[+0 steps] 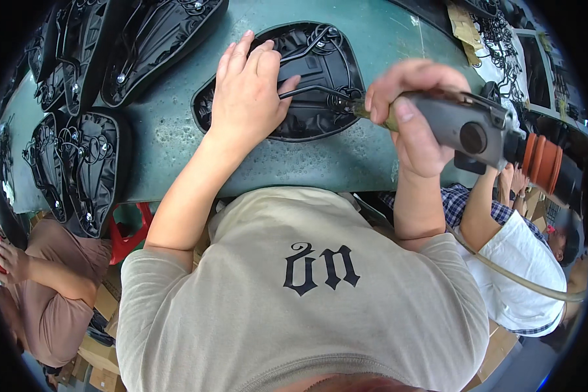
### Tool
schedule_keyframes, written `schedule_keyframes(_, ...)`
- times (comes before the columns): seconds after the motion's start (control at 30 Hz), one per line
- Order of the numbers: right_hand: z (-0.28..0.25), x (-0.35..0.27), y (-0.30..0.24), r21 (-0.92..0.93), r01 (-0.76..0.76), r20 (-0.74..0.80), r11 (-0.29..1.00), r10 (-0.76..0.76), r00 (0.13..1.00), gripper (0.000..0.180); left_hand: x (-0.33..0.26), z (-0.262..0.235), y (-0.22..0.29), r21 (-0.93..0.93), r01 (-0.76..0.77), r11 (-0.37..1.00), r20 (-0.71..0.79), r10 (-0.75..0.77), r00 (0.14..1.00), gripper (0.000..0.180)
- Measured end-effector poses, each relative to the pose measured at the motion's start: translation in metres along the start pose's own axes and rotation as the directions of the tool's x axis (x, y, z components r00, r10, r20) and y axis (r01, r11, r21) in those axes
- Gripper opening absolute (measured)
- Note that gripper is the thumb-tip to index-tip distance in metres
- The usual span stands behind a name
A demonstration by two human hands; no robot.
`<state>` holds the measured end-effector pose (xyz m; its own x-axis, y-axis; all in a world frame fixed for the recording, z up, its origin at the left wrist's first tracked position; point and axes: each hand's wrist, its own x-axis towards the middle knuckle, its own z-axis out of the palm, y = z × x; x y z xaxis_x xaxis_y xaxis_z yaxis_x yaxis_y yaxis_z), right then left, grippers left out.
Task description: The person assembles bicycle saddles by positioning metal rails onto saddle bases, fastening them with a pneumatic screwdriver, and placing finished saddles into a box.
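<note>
An upturned black bicycle saddle (307, 124) lies on the green table, its underside showing bent metal rails and coil springs. My left hand (248, 91) rests over its left part, fingers stretched and thumb apart beside a rail. My right hand (415, 108) is wrapped round a grey power screwdriver (470, 127) with an orange ringed collar (542, 163). The driver lies nearly level, its tip pointing left at the saddle's near right spring (338, 101). Whether the tip touches the fastener there I cannot tell.
Several more upturned saddles (157, 52) stand at the left of the green table (170, 144). A heap of black wire parts (503, 72) lies far right. A hose (509, 277) curves past my right side. Co-workers sit at left (52, 281) and right (516, 268).
</note>
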<state>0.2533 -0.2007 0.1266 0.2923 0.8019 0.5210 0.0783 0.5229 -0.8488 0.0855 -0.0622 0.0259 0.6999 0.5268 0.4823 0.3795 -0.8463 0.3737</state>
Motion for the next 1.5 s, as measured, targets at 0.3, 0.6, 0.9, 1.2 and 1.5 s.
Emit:
schedule_keyframes(0.3,-0.029,0.010,-0.076,0.019,0.108,0.181,0.994,-0.110,0.977,0.049,-0.002,-0.044,-0.042,-0.183,-0.156,0.971,0.166,0.187,0.968,0.017)
schedule_keyframes(0.6,-0.017,0.045,0.003,0.192,0.066,0.208,0.979,-0.106,0.972,0.040,-0.005,-0.041,-0.047,-0.212,-0.124,0.969,0.131,0.154,0.979,0.020)
schedule_keyframes(0.9,-0.010,0.046,0.042,0.249,-0.075,0.102,0.966,0.051,0.993,0.029,-0.013,-0.036,-0.052,-0.210,-0.120,0.970,0.122,0.148,0.982,0.028)
schedule_keyframes(1.2,-0.007,0.041,0.011,0.129,0.001,-0.002,0.992,-0.001,1.000,0.042,-0.017,-0.043,-0.057,-0.155,-0.091,0.984,0.184,0.119,0.976,0.039)
schedule_keyframes(1.5,-0.077,0.007,-0.006,-0.036,0.031,-0.255,0.999,-0.039,0.966,0.030,-0.002,-0.188,-0.091,-0.037,0.244,0.969,-0.332,-0.242,0.912,0.029)
